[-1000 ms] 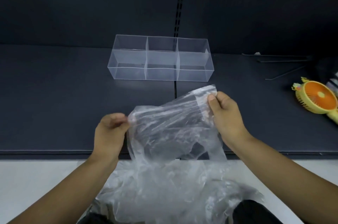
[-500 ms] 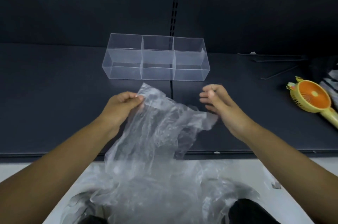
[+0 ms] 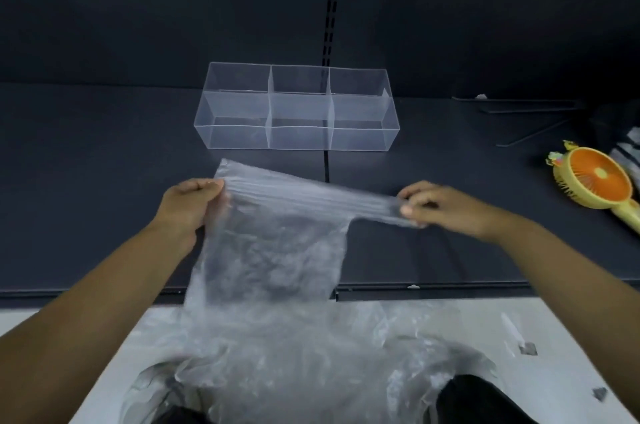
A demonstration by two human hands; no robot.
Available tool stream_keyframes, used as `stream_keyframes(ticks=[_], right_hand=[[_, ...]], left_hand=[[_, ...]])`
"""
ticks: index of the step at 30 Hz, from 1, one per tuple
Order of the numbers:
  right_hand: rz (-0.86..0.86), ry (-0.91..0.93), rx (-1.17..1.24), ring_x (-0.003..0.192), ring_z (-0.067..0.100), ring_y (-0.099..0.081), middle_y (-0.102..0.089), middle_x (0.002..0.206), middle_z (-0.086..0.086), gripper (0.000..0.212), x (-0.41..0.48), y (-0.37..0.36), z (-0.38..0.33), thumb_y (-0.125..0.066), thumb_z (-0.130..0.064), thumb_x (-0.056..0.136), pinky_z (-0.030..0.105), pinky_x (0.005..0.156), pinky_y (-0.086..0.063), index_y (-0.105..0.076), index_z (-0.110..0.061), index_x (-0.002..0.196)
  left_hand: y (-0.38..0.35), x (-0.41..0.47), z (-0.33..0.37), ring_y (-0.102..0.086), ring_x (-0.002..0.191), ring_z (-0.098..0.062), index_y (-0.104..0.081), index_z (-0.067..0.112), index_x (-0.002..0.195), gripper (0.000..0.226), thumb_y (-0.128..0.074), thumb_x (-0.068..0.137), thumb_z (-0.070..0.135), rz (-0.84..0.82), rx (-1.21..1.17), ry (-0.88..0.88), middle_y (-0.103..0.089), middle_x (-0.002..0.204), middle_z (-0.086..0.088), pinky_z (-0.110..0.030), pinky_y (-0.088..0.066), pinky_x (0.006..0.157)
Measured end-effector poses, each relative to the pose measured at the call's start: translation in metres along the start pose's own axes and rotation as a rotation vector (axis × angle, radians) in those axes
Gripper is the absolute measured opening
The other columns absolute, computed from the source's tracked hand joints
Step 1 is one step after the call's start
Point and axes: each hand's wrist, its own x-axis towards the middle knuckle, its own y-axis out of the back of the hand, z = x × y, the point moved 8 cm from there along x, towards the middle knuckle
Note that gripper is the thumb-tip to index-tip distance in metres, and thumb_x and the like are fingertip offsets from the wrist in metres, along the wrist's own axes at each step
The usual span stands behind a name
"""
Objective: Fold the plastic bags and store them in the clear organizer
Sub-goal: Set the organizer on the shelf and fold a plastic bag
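Observation:
A clear plastic bag is stretched between my hands above the dark shelf, its top edge pulled taut and its body hanging toward me. My left hand pinches the bag's left top corner. My right hand grips the bunched right end. Behind the bag stands the clear organizer, a long box with three compartments across, all holding nothing. A heap of more clear bags lies on my lap below the shelf edge.
A yellow and orange hand fan lies on the shelf at the right, with dark metal rods and a striped cloth behind it. The shelf's front edge runs across below my hands. Small scraps lie on the white floor.
My right hand, which had let go of the bag, has taken hold of its right end. Both hands have moved apart and pulled the top edge straight.

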Motion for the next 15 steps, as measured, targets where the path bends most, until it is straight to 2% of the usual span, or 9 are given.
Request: stream_keyframes(ticks=[2,4,5,7,9,11,12,14,15], right_hand=[[0.123,-0.025,0.259,0.083,0.010,-0.060,-0.068,0.091,-0.001,0.046,0.008,0.020,0.007,-0.062,-0.053,0.078,0.022,0.080,-0.044,-0.066,-0.008,0.076],[0.326,-0.045,0.507,0.070,0.012,-0.063,-0.070,0.074,0.000,0.014,0.018,0.035,0.014,-0.065,-0.025,0.088,0.025,0.071,-0.046,-0.063,-0.011,0.087],[0.446,-0.070,0.578,0.069,0.011,-0.064,-0.070,0.074,0.000,0.012,0.022,0.042,0.021,-0.065,-0.012,0.089,0.025,0.070,-0.047,-0.060,-0.011,0.100],[0.624,-0.120,0.549,0.080,0.013,-0.063,-0.068,0.088,0.003,0.038,0.018,0.050,0.029,-0.064,-0.005,0.088,0.027,0.078,-0.049,-0.050,-0.012,0.123],[0.718,-0.151,0.450,0.089,0.017,-0.061,-0.066,0.097,0.006,0.039,0.002,0.049,0.028,-0.065,-0.009,0.088,0.030,0.084,-0.049,-0.048,-0.015,0.123],[0.660,-0.118,0.407,0.084,0.015,-0.063,-0.066,0.090,0.004,0.024,-0.017,0.027,0.022,-0.065,-0.013,0.089,0.028,0.077,-0.050,-0.056,-0.015,0.111],[0.576,-0.100,0.360,0.079,0.009,-0.063,-0.067,0.087,0.001,0.015,-0.028,0.009,0.017,-0.066,-0.016,0.089,0.021,0.073,-0.050,-0.061,-0.016,0.103],[0.360,-0.088,0.230,0.075,-0.004,-0.059,-0.066,0.089,-0.006,0.011,-0.047,-0.035,0.010,-0.071,-0.023,0.085,0.006,0.069,-0.044,-0.065,-0.026,0.094],[0.287,-0.097,0.157,0.079,-0.003,-0.057,-0.062,0.092,-0.007,0.016,-0.056,-0.054,0.010,-0.074,-0.027,0.081,0.005,0.070,-0.041,-0.065,-0.028,0.094]], left_hand=[[-0.006,0.005,0.004,-0.061,0.062,-0.011,-0.064,0.017,0.080,0.013,-0.063,0.093,0.017,-0.057,0.019,-0.013,-0.065,0.073,0.000,-0.019,-0.050,0.052],[-0.012,0.007,0.009,-0.062,0.055,-0.009,-0.063,0.016,0.080,0.015,-0.060,0.094,0.016,-0.053,0.024,-0.023,-0.068,0.064,0.003,-0.018,-0.051,0.049],[-0.012,0.008,0.010,-0.062,0.057,-0.010,-0.063,0.016,0.079,0.016,-0.059,0.095,0.016,-0.029,0.004,-0.021,-0.067,0.062,0.004,-0.019,-0.051,0.051],[-0.010,0.010,0.010,-0.063,0.059,-0.009,-0.063,0.017,0.079,0.017,-0.059,0.096,0.020,-0.007,-0.040,0.004,-0.066,0.068,0.002,-0.023,-0.051,0.058],[-0.008,0.005,0.004,-0.065,0.075,-0.009,-0.063,0.017,0.095,0.018,-0.057,0.096,0.034,-0.075,-0.049,0.069,-0.066,0.088,0.002,-0.027,-0.051,0.067],[-0.001,-0.005,-0.010,-0.061,0.095,-0.014,-0.055,0.016,0.119,0.037,-0.052,0.096,0.044,-0.172,-0.024,0.149,-0.061,0.110,0.003,-0.029,-0.048,0.073],[0.005,-0.013,-0.018,-0.058,0.100,-0.015,-0.051,0.015,0.129,0.046,-0.050,0.095,0.046,-0.211,0.009,0.183,-0.057,0.115,0.002,-0.029,-0.047,0.075],[0.018,-0.031,-0.039,-0.056,0.105,-0.017,-0.050,0.011,0.132,0.052,-0.050,0.094,0.047,-0.270,0.073,0.244,-0.057,0.119,0.001,-0.030,-0.047,0.076],[0.023,-0.041,-0.048,-0.058,0.107,-0.018,-0.054,0.010,0.127,0.051,-0.051,0.092,0.046,-0.299,0.093,0.275,-0.060,0.119,0.001,-0.031,-0.049,0.078]])
